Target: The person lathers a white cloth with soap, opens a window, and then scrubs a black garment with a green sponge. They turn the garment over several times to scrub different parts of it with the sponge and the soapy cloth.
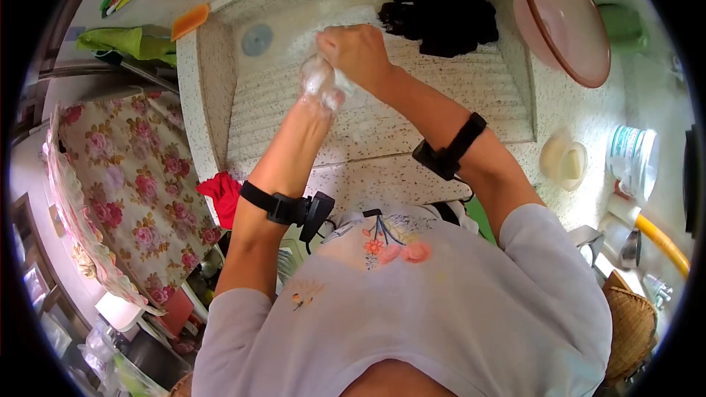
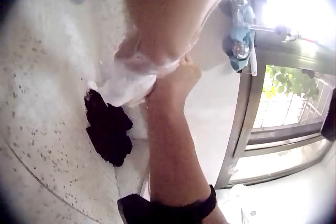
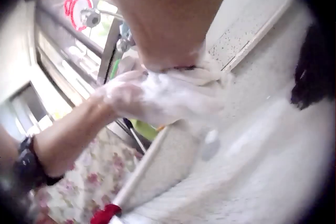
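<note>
My two hands meet over the left part of a speckled stone washbasin (image 1: 471, 95) with a ridged slope. Between them is a white, soapy cloth (image 2: 123, 85), bunched up and partly hidden by the fingers. My left hand (image 1: 318, 79) is coated in suds and grips the cloth from below. Above it, my right hand (image 1: 355, 51) holds the same cloth with curled fingers, its knuckles upward. To the right of both hands, a black wet garment (image 1: 445, 18) lies in a heap on the basin's far side.
A round grey drain (image 1: 257, 40) is at the basin's left end. An orange block (image 1: 190, 22) sits on the left rim, with a red cloth (image 1: 220, 197) lower down. To the right stand a pink basin (image 1: 562, 22), a cream tub (image 1: 564, 162) and a clear plastic container (image 1: 632, 158).
</note>
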Demonstrator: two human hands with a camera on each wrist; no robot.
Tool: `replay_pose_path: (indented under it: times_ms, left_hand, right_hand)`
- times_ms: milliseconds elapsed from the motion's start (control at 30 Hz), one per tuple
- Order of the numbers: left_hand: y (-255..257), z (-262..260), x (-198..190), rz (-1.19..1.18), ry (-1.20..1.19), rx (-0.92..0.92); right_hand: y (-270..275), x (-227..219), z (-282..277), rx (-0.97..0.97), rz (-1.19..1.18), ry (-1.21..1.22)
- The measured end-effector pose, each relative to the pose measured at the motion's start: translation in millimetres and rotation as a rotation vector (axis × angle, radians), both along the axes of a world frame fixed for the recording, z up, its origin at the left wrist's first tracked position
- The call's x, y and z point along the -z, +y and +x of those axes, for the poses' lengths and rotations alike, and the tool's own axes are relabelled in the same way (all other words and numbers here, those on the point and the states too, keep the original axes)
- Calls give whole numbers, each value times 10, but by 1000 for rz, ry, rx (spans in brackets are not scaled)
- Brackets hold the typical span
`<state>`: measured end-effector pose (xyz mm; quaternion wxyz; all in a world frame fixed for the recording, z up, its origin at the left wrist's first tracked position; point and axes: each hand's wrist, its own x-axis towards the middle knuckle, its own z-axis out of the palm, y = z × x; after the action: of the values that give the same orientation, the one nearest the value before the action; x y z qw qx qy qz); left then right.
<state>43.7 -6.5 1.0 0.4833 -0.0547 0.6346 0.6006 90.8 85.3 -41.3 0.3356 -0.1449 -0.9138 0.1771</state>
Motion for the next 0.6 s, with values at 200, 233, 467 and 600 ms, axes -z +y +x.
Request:
replay_pose_path:
  times_ms: [200,233,467,600]
  left_hand:
    - [42,21,191,239,-211,-156]
    - [47,-28,184,271,-228,-132]
    - [32,-15,349,252,-181,-135]
    - [-59,-16,351,309,-235,-92]
  right_hand:
    - [85,91,-11,47,-15,-8]
    - [-32,-61,-9,5,-30,83]
    - [-100,-152,55,-5,-62,115]
    - [-209,15,29,-6,-126,165]
